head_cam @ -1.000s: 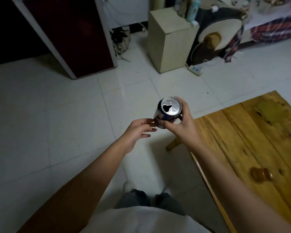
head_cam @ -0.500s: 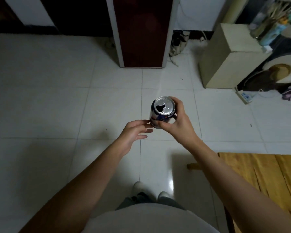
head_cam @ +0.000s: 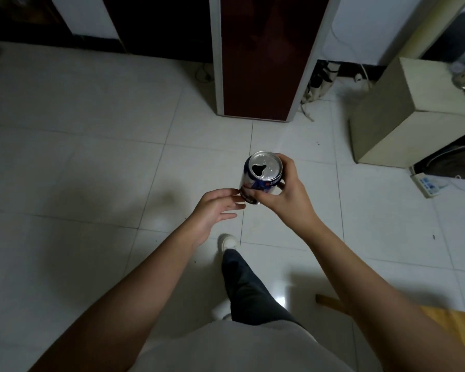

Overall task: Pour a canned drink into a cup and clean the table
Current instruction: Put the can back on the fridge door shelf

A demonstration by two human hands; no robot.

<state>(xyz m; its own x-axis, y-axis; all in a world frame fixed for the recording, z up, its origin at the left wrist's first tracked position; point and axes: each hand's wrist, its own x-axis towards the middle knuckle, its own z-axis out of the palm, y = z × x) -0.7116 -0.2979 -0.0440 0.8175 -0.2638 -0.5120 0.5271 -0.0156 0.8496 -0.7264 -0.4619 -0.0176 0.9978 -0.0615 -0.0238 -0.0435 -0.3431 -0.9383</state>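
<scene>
Walking over the tiled floor [head_cam: 78, 157], table [head_cam: 451, 320] only a corner at 4 o'clock, no cup in view, so pour looks done and can disposal plus wiping probably remain. Right hand [head_cam: 287, 194] is wrapped round the opened can [head_cam: 262, 175] at centre; left hand [head_cam: 212, 210], 7 o'clock of it, fingers straight, tips touching its base.

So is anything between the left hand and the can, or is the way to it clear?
Nothing visible is in the way. The left hand is open beside the can, fingertips at its lower side, with no object between them. The right hand already grips the can from the other side.
</scene>
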